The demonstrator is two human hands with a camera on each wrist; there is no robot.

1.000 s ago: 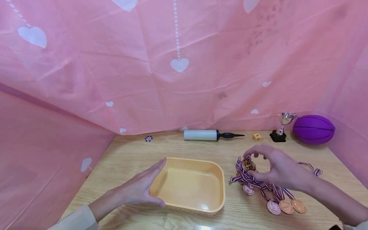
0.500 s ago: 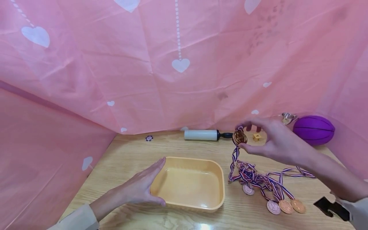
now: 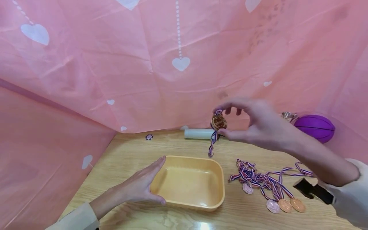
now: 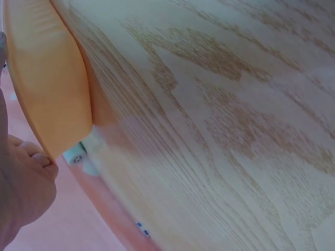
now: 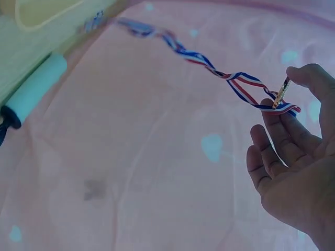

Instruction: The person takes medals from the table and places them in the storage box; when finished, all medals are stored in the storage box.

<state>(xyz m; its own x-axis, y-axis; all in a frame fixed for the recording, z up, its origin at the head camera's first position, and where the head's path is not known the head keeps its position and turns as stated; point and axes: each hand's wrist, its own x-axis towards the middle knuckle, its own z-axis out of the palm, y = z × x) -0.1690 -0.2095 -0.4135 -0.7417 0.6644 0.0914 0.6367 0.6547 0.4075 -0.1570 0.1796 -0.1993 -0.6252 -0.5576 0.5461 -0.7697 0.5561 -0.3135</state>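
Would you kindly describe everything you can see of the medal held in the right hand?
The medal is a round, gold-coloured, metallic-looking disc; its markings are too small to read. Its red, white and blue striped ribbon looks like fabric, is twisted, and hangs below it in the head view. The right hand pinches the disc at its edge, holding it in the air above the table, apart from the tray and the other medals.
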